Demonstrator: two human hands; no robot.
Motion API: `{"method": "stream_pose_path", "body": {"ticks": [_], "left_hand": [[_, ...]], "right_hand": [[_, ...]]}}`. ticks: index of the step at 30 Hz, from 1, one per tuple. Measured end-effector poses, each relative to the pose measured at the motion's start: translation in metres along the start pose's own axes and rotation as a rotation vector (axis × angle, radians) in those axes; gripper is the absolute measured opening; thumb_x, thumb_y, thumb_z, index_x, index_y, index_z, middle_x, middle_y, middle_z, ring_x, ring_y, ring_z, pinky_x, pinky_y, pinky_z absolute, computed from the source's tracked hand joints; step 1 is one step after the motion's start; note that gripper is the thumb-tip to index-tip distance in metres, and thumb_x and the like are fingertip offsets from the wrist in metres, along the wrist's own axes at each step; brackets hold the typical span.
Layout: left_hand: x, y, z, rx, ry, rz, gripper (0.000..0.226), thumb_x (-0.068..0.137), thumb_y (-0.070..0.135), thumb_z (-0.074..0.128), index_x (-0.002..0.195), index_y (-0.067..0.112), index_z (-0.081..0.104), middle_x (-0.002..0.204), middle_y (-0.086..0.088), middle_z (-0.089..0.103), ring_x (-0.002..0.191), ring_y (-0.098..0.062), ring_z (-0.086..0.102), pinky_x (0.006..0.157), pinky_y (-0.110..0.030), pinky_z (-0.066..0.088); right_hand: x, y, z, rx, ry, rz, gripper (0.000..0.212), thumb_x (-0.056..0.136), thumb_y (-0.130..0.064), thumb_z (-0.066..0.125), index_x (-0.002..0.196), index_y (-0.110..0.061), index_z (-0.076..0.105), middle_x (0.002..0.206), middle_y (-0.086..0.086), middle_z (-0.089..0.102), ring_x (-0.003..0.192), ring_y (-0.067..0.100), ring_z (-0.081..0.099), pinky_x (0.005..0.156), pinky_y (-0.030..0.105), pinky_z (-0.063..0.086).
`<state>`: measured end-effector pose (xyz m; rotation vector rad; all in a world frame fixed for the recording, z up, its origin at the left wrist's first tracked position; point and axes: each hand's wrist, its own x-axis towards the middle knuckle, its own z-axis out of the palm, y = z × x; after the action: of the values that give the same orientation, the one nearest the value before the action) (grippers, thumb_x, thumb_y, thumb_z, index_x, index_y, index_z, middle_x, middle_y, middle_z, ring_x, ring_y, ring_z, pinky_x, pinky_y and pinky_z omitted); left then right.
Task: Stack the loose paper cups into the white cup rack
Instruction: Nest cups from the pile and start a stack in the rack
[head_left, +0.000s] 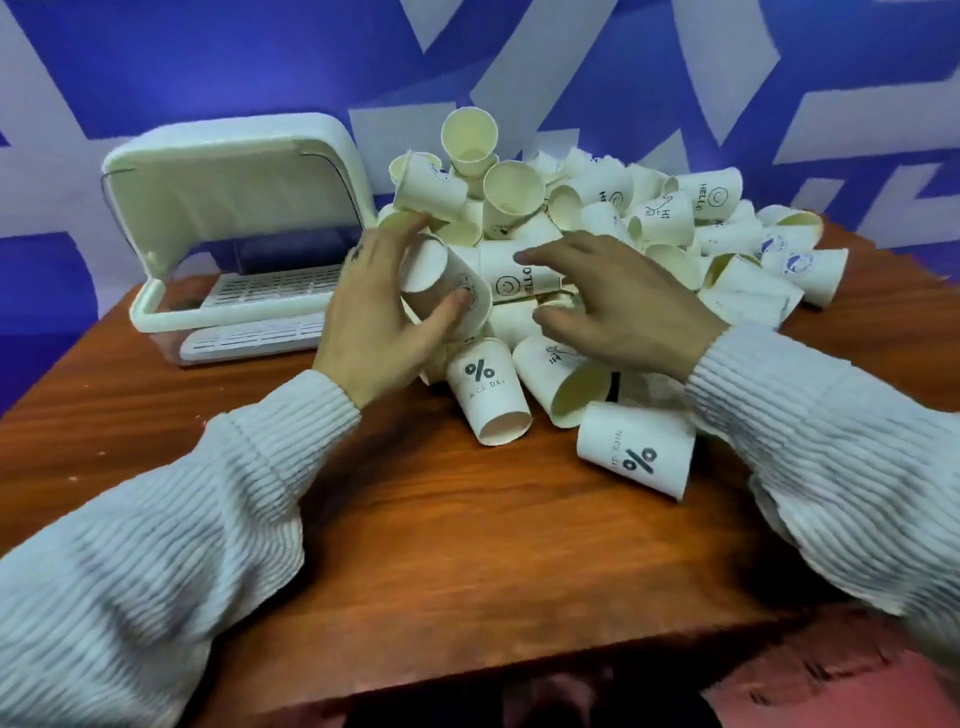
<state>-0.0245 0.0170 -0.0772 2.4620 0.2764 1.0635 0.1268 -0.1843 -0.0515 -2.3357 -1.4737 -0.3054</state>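
Reddish wooden table (363, 545) under a paper-cup heap (675, 228) beside the white cup rack (228, 208).

Near the middle of the frame, a paper cup (488, 392) lying on its side reads "%" above "NICE DAY". To its lower right, another cup (636, 449) bears the same "%" and "NICE DAY", turned sideways. A cup between the hands (511, 275) shows "HELLO" beside a smiley face. In the upper right of the pile, a cup (711, 193) also reads "HELLO" with a smiley. Just left of it, one cup (662, 215) says "HI" by a small doodle. Round blue logos on cups at far right are too blurred to read.
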Motion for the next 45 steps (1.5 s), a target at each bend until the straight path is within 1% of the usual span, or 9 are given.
{"method": "stream_pose_path", "body": {"ticks": [7,14,21,25,29,34,38,41,45], "left_hand": [[-0.028,0.035,-0.02,-0.076,0.05,0.059,0.066,0.087,0.04,0.072,0.144,0.018,0.05,0.137,-0.004,0.056,0.129,-0.022,0.05,0.107,-0.034,0.039],[-0.058,0.054,-0.027,-0.139,0.0,0.077,0.068,0.084,0.047,0.068,0.143,0.02,0.049,0.139,-0.004,0.057,0.128,-0.026,0.052,0.108,-0.045,0.043],[-0.078,0.051,-0.04,-0.206,-0.01,0.007,0.064,0.087,0.044,0.074,0.142,0.02,0.05,0.139,-0.001,0.057,0.13,-0.02,0.052,0.105,-0.035,0.043],[-0.083,0.039,-0.057,-0.223,0.029,-0.117,0.057,0.087,0.041,0.076,0.135,0.022,0.051,0.135,0.0,0.062,0.125,-0.019,0.055,0.093,-0.027,0.038],[-0.085,0.02,-0.066,-0.247,0.071,-0.222,0.057,0.086,0.041,0.078,0.132,0.022,0.052,0.13,0.002,0.063,0.121,-0.021,0.057,0.092,-0.028,0.04],[-0.084,0.005,-0.062,-0.233,0.009,-0.211,0.056,0.087,0.043,0.077,0.132,0.022,0.051,0.132,0.003,0.062,0.12,-0.015,0.055,0.093,-0.026,0.038],[-0.067,-0.003,-0.058,-0.261,-0.031,-0.188,0.055,0.086,0.042,0.077,0.131,0.023,0.051,0.13,0.003,0.063,0.118,-0.016,0.055,0.092,-0.029,0.041],[-0.052,-0.01,-0.058,-0.295,-0.062,-0.173,0.054,0.087,0.043,0.078,0.129,0.023,0.05,0.125,0.005,0.061,0.114,-0.016,0.057,0.091,-0.031,0.044],[-0.024,-0.02,-0.064,-0.381,-0.013,-0.175,0.053,0.08,0.052,0.077,0.115,0.023,0.048,0.11,0.007,0.061,0.102,-0.017,0.06,0.084,-0.035,0.049]], "right_hand": [[-0.081,-0.033,-0.029,-0.108,-0.044,0.169,0.052,0.096,-0.053,0.054,0.144,-0.035,0.052,0.141,-0.004,0.057,0.131,0.018,0.052,0.104,0.044,0.047],[-0.13,-0.056,-0.039,-0.233,-0.349,0.304,0.077,0.085,-0.069,0.062,0.152,-0.037,0.041,0.148,0.0,0.048,0.134,0.022,0.049,0.1,0.04,0.043],[-0.133,-0.059,-0.027,-0.471,-0.351,0.24,0.067,0.09,-0.044,0.067,0.151,-0.039,0.038,0.134,0.0,0.055,0.122,0.025,0.053,0.087,0.04,0.048],[-0.108,-0.079,-0.048,-0.325,-0.274,0.184,0.076,0.082,-0.045,0.069,0.149,-0.044,0.033,0.125,-0.006,0.057,0.116,0.021,0.056,0.084,0.041,0.052],[-0.099,-0.086,-0.049,-0.481,-0.499,0.191,0.084,0.079,-0.071,0.066,0.151,-0.045,0.031,0.138,-0.007,0.051,0.124,0.023,0.054,0.083,0.04,0.047],[-0.114,-0.074,-0.028,-0.43,-0.717,0.273,0.098,0.073,-0.074,0.071,0.155,-0.046,0.023,0.129,-0.007,0.058,0.122,0.023,0.058,0.097,0.043,0.05],[-0.098,-0.077,-0.025,-0.326,-0.596,0.292,0.096,0.07,-0.071,0.076,0.143,-0.036,0.026,0.083,-0.013,0.055,0.093,0.023,0.062,0.085,0.041,0.053],[-0.075,-0.085,-0.029,-0.226,-0.458,0.294,0.09,0.066,-0.075,0.077,0.13,-0.034,0.029,0.088,-0.008,0.06,0.083,0.021,0.061,0.081,0.044,0.055],[-0.046,-0.094,-0.027,-0.108,-0.219,0.219,0.075,0.074,-0.076,0.07,0.134,-0.041,0.043,0.1,-0.016,0.063,0.094,0.015,0.061,0.079,0.037,0.05]]}}
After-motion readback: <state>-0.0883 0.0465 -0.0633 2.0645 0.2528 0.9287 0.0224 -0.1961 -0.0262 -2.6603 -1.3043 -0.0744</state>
